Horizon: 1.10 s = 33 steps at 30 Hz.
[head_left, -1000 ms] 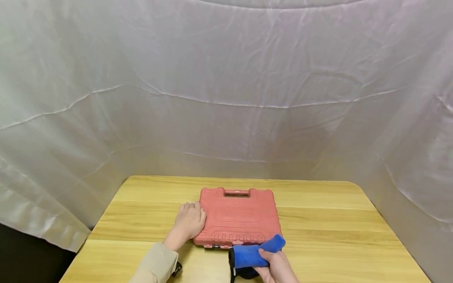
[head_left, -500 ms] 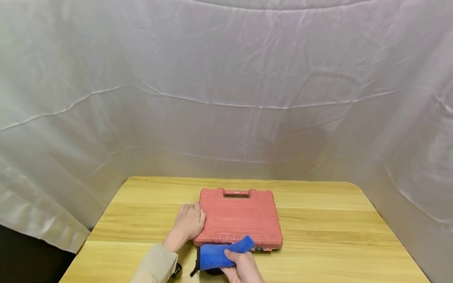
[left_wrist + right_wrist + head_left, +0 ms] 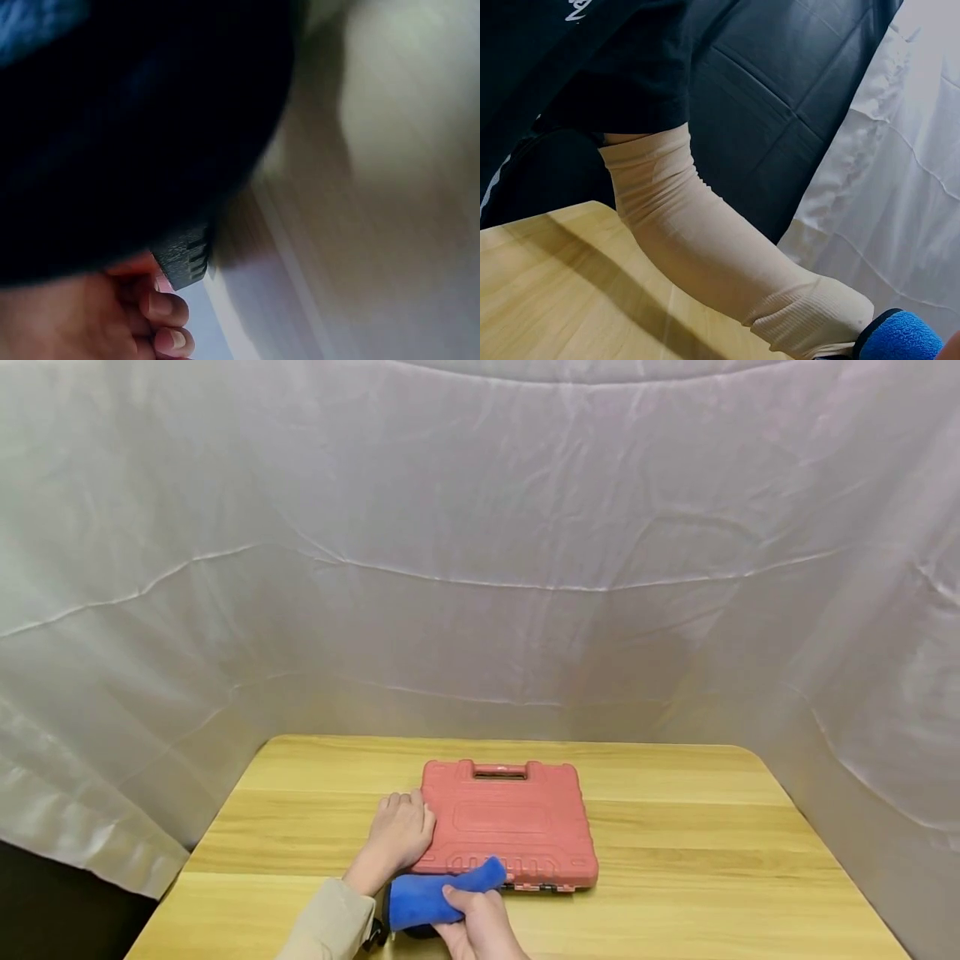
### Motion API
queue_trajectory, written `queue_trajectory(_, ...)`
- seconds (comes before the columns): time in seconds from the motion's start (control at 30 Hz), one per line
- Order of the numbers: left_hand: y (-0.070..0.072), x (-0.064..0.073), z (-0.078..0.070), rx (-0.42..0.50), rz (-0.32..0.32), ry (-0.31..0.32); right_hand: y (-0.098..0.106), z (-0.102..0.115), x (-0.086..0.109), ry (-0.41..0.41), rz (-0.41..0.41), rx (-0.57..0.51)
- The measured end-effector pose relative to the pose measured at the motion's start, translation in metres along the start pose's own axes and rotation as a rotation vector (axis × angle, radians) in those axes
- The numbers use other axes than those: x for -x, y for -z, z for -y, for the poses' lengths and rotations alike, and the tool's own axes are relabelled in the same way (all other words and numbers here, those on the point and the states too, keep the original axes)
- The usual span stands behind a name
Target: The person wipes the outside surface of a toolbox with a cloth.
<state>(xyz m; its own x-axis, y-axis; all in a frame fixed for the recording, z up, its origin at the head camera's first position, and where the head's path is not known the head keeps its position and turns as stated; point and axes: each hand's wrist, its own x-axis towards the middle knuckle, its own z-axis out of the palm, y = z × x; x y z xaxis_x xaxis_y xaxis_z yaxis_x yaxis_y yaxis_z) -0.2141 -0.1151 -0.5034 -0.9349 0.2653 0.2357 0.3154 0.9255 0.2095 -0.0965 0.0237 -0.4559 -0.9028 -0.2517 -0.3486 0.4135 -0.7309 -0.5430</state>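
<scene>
Your L hand (image 3: 405, 828) grips the L side of the red case (image 3: 498, 818); your R hand (image 3: 482, 922) pinches the blue cloth (image 3: 420, 900), thumb on top. Case lies flat on the table (image 3: 697, 835), closed, handle (image 3: 500, 769) at far side, contents hidden. Cloth is at its near L corner, beside your L wrist.

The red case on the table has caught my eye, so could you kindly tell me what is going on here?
A person has both hands at work around the red case, which lies flat and closed on the wooden table. The left hand holds the left side of the case. The right hand grips a blue cloth with black trim along the near edge, close to the left wrist. Whether the cloth touches the case is hard to tell.
</scene>
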Motion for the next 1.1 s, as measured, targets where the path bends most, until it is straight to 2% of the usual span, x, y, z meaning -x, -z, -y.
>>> queue_trajectory(0.4, 0.003, 0.000, -0.001, 0.004, 0.016, -0.001, -0.009, -0.002, -0.003, -0.040, -0.007, -0.087)
queue_trajectory(0.83, 0.001, -0.001, 0.001, -0.006, 0.008, -0.011, -0.006, 0.006, 0.001, -0.083, -0.025, -0.140)
queue_trajectory(1.1, 0.000, -0.001, 0.002, -0.006, 0.006, -0.013, 0.004, 0.011, 0.004, -0.070, -0.127, -0.242)
